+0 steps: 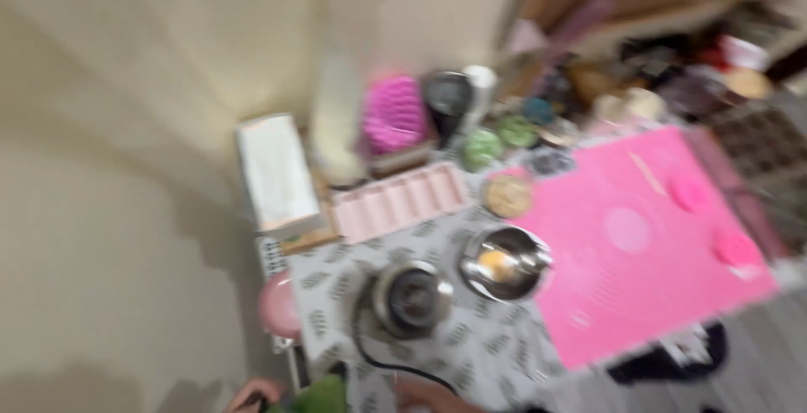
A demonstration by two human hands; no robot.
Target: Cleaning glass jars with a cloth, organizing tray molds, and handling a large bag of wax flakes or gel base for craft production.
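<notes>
The picture is heavily blurred. At the bottom edge, my left hand (pixel 252 394) shows only partly, next to a green thing (pixel 324 396) whose kind I cannot make out. My right hand (pixel 424 396) also peeks in at the bottom edge, beside a black cord (pixel 370 358). The cord runs up to a round steel pot (pixel 412 298) on the patterned tablecloth (pixel 479 346). Whether either hand grips anything is hidden by blur and the frame edge. Right of the pot is a steel bowl (pixel 503 263) with something yellow inside.
A large pink mat (pixel 639 253) covers the table's right side, with small pink lids on it. A pink mould tray (pixel 399 203), a white box (pixel 276 173), a pink ribbed thing (pixel 393 114), jars and small bowls crowd the far side. A pink stool (pixel 279 305) stands left of the table.
</notes>
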